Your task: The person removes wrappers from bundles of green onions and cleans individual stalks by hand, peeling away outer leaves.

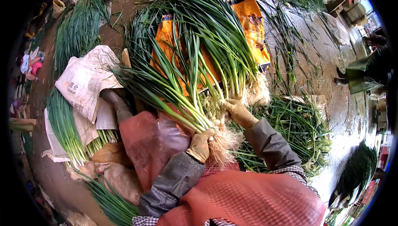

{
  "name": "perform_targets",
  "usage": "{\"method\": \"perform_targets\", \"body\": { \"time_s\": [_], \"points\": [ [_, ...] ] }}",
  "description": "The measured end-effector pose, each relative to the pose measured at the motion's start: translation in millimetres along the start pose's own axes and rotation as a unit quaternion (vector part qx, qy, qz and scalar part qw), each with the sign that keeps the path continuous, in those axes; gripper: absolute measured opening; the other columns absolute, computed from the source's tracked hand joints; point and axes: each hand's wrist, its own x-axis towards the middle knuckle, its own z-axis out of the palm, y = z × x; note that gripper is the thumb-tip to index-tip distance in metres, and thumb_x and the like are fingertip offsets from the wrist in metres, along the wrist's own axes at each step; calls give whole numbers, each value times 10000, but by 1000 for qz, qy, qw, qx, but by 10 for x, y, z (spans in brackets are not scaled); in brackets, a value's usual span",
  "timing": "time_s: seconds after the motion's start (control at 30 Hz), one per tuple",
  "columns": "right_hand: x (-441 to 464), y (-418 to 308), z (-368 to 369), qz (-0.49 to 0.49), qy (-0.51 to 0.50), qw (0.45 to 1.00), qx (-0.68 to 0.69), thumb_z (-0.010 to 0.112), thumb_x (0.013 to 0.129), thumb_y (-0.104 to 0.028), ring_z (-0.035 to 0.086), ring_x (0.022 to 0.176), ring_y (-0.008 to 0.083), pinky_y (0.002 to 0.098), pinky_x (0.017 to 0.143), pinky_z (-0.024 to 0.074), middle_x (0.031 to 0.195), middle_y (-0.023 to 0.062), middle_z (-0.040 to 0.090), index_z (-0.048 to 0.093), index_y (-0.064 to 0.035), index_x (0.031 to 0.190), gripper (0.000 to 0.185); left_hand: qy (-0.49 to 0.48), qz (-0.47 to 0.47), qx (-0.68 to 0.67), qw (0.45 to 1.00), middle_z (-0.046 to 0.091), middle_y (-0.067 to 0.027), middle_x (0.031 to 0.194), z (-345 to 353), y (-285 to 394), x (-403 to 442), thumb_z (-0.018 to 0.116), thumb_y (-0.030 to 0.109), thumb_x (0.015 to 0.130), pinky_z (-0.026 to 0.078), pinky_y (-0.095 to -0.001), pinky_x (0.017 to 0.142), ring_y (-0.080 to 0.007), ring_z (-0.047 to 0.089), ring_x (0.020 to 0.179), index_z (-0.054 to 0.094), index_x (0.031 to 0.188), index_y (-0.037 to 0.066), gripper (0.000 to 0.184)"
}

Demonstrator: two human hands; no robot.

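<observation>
My left hand [200, 145], in a tan glove, is wrapped round the white lower stems of a bunch of green onions [182, 109], just above its pale roots. Beside it, my right hand [239, 113], gloved as well, has its fingers closed at the stem bases of some green onions. Their hairy roots [224, 145] hang between the hands. Beyond my hands, a larger pile of green onions [219, 31] lies over an orange printed bag [251, 29], its roots pointing to the right hand's side.
Loose green leaves [286, 130] are heaped at the right. White sacks [89, 80] and another onion bundle [62, 122] lie at the left. A red apron [240, 201] covers my lap. Another person [367, 70] stands at the far right on the wet floor [340, 101].
</observation>
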Motion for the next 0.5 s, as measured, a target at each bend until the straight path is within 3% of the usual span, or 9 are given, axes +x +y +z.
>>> {"method": "perform_targets", "body": {
  "time_s": [0.1,0.13,0.2,0.23,0.27,0.33,0.37,0.47,0.5],
  "points": [
    [-121,-274,117,-15,33,938,-346,504,944,-356,476,476,100,283,447,408,592,26,541,614,-62,757,366,39,24,13,999,636,-54,960,-1,-5,-62,567,-4,819,498,-239,715,-132,596,811,625,1086,-23,274],
    [-140,-228,81,-15,34,937,-347,504,944,-356,476,476,100,283,447,408,592,26,541,614,-62,757,366,37,23,13,999,636,-54,960,-7,-7,-75,567,-4,819,498,-239,715,-132,596,811,625,1086,-23,274],
    [-218,-144,28,-310,40,775,-549,586,900,-195,461,453,153,315,423,374,511,11,434,536,-43,670,281,15,25,12,1000,633,-36,919,34,33,-94,566,-3,820,486,-226,685,-116,588,772,632,1056,-20,246],
    [-281,-87,17,-385,49,729,-564,603,873,-136,451,438,152,306,413,373,507,18,439,477,-48,611,304,30,32,25,999,631,-37,907,61,38,-115,572,0,819,480,-222,678,-113,583,753,631,1033,-17,223],
    [-400,-21,10,-299,6,778,-553,585,888,-140,450,434,126,284,408,376,534,37,502,521,-50,624,286,27,32,25,999,631,-37,907,98,79,-155,572,0,819,480,-222,678,-113,583,753,631,1033,-17,223],
    [-843,-355,275,-182,-31,942,-281,559,918,-190,444,432,99,264,400,371,567,43,542,581,-49,674,283,14,38,43,998,631,-43,908,117,136,-199,573,28,822,477,-223,682,-115,581,752,624,1042,-24,232],
    [-958,-341,211,-186,-56,972,-130,512,950,-258,470,469,82,241,414,370,603,29,565,624,-41,721,335,42,37,64,996,632,-72,922,73,102,-187,563,48,822,499,-254,733,-145,600,789,620,1041,-31,240],
    [-865,-289,12,31,93,981,-168,493,957,-318,463,537,78,220,484,372,697,28,588,658,-15,960,345,-1,13,-31,999,635,-104,940,62,98,-169,543,51,824,518,-302,783,-188,619,841,609,1049,-42,252],
    [-714,-189,-30,70,69,983,-152,500,954,-306,491,603,83,226,536,403,807,55,615,625,-5,1068,345,-26,-2,-97,995,634,-135,960,52,98,-181,537,41,819,525,-345,823,-230,628,881,595,1061,-50,265]
  ]
}}
